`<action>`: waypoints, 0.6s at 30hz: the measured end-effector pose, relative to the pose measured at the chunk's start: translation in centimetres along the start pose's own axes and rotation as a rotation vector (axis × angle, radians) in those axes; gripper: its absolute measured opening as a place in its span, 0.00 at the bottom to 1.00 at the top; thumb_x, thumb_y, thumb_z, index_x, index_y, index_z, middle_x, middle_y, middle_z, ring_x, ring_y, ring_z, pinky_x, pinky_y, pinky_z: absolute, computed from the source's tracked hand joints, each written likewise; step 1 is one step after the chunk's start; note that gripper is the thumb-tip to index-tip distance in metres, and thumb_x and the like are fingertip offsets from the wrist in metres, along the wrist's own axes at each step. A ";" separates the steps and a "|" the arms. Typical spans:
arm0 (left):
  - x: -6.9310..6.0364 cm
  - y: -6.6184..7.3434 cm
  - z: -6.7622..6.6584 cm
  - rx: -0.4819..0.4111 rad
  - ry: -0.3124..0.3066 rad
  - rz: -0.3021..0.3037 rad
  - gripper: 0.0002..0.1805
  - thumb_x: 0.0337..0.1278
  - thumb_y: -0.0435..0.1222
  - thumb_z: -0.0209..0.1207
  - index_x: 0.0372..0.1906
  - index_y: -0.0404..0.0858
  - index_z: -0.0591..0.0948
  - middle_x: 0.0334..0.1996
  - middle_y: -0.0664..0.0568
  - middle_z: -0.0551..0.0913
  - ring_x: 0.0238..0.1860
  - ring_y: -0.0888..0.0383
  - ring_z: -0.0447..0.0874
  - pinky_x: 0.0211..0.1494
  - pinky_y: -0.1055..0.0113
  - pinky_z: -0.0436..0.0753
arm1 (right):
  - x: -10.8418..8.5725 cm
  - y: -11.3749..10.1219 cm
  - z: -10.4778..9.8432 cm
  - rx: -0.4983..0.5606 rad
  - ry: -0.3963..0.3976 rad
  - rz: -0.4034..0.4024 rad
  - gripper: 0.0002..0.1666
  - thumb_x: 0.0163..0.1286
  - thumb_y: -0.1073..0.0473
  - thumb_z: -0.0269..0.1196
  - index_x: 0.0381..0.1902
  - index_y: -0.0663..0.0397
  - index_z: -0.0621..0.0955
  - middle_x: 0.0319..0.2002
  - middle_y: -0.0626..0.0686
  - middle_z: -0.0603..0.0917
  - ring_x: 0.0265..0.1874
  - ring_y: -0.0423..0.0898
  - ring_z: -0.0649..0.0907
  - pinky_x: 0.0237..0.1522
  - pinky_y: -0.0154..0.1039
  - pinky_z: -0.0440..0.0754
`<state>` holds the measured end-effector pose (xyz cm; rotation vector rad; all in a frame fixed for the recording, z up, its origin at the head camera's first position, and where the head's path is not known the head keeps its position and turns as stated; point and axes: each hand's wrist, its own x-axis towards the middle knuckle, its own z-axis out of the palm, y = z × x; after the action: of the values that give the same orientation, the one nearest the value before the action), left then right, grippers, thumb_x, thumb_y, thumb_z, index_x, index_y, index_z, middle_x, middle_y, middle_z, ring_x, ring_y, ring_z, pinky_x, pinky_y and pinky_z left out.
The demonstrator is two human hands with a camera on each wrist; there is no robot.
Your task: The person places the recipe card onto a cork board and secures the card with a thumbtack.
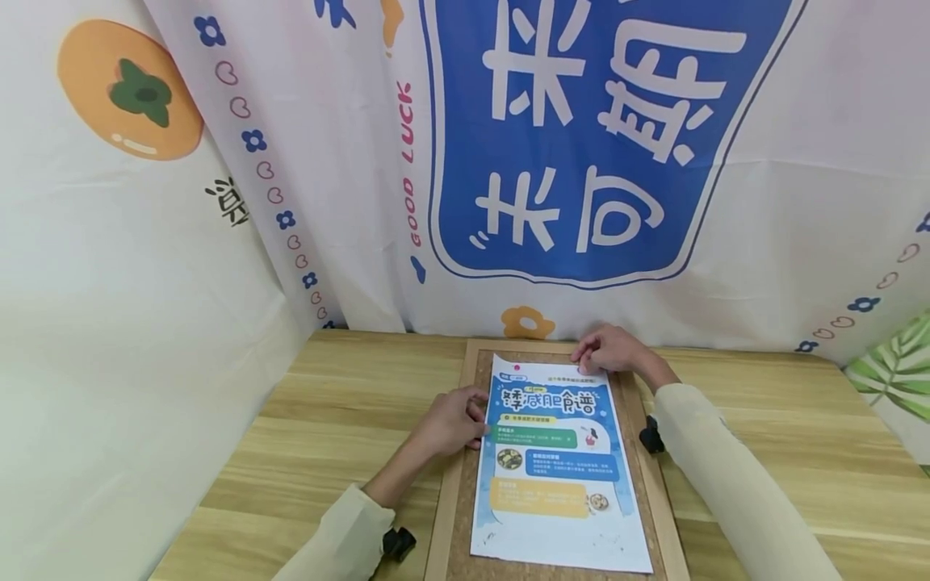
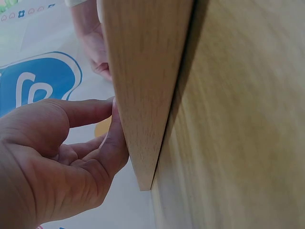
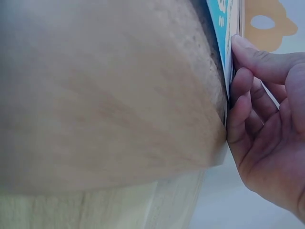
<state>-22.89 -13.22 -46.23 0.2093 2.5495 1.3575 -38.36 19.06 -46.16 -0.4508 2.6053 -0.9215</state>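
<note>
A printed paper poster [image 1: 552, 468] with blue, green and yellow text boxes lies on a cork board [image 1: 485, 367] in a wooden frame [image 1: 449, 508]. At the poster's left edge, my left hand [image 1: 452, 420] pinches the paper between thumb and fingers. In the left wrist view, the thumb and index fingertips of that left hand [image 2: 81, 148] meet just beyond the frame's wooden side [image 2: 143, 86]. My right hand [image 1: 612, 350] pinches the poster's top right corner. The right wrist view shows the right hand [image 3: 271, 100] with its thumb and curled fingers at the paper's edge [image 3: 224, 28].
The board lies on a wood-grain table [image 1: 349, 403]. Behind it hangs a white cloth [image 1: 349, 177] with a large blue printed panel [image 1: 567, 202] and flower patterns. Another white cloth [image 1: 131, 323] with a printed orange fruit covers the left side. Green leaf prints [image 1: 897, 363] appear at right.
</note>
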 end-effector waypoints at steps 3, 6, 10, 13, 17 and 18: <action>0.0 0.0 0.0 0.003 -0.002 0.002 0.25 0.65 0.23 0.67 0.66 0.28 0.78 0.35 0.45 0.85 0.25 0.58 0.86 0.30 0.65 0.91 | -0.1 -0.1 0.1 -0.004 0.005 0.003 0.11 0.65 0.63 0.70 0.45 0.54 0.91 0.36 0.51 0.88 0.39 0.48 0.81 0.38 0.37 0.78; 0.0 0.1 -0.1 0.005 0.001 0.007 0.25 0.65 0.23 0.67 0.66 0.28 0.78 0.35 0.45 0.85 0.25 0.58 0.86 0.29 0.65 0.91 | 0.0 -0.4 0.1 -0.015 0.012 0.002 0.11 0.65 0.63 0.70 0.45 0.55 0.92 0.36 0.51 0.88 0.39 0.48 0.81 0.39 0.37 0.77; 0.0 0.1 -0.1 0.007 0.002 0.006 0.25 0.65 0.23 0.67 0.66 0.28 0.78 0.34 0.46 0.85 0.25 0.58 0.86 0.29 0.65 0.91 | 0.2 -0.6 0.1 -0.007 0.017 0.007 0.10 0.66 0.62 0.71 0.45 0.55 0.92 0.35 0.51 0.88 0.38 0.48 0.81 0.39 0.37 0.77; 0.0 0.1 -0.2 0.002 0.001 0.001 0.25 0.65 0.23 0.67 0.66 0.29 0.78 0.34 0.46 0.85 0.25 0.58 0.86 0.30 0.65 0.91 | 0.2 -0.5 0.1 0.001 0.011 -0.001 0.10 0.66 0.62 0.71 0.45 0.55 0.91 0.35 0.51 0.88 0.38 0.48 0.81 0.39 0.36 0.77; 0.0 0.1 -0.1 -0.003 -0.005 -0.005 0.25 0.65 0.23 0.67 0.66 0.29 0.78 0.35 0.45 0.85 0.25 0.58 0.86 0.30 0.66 0.91 | 0.1 0.3 0.1 0.019 -0.004 -0.054 0.11 0.68 0.63 0.71 0.47 0.57 0.91 0.36 0.51 0.88 0.37 0.47 0.81 0.39 0.36 0.78; 0.0 0.1 -0.1 -0.004 -0.007 -0.007 0.25 0.65 0.23 0.67 0.66 0.29 0.78 0.35 0.45 0.85 0.25 0.58 0.86 0.30 0.66 0.91 | 0.0 0.6 0.1 0.028 -0.010 -0.073 0.12 0.68 0.63 0.71 0.48 0.58 0.91 0.36 0.52 0.88 0.37 0.46 0.81 0.40 0.36 0.78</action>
<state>-22.90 -13.26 -46.08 0.2048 2.5393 1.3565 -38.44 19.42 -46.61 -0.5445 2.5787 -0.9754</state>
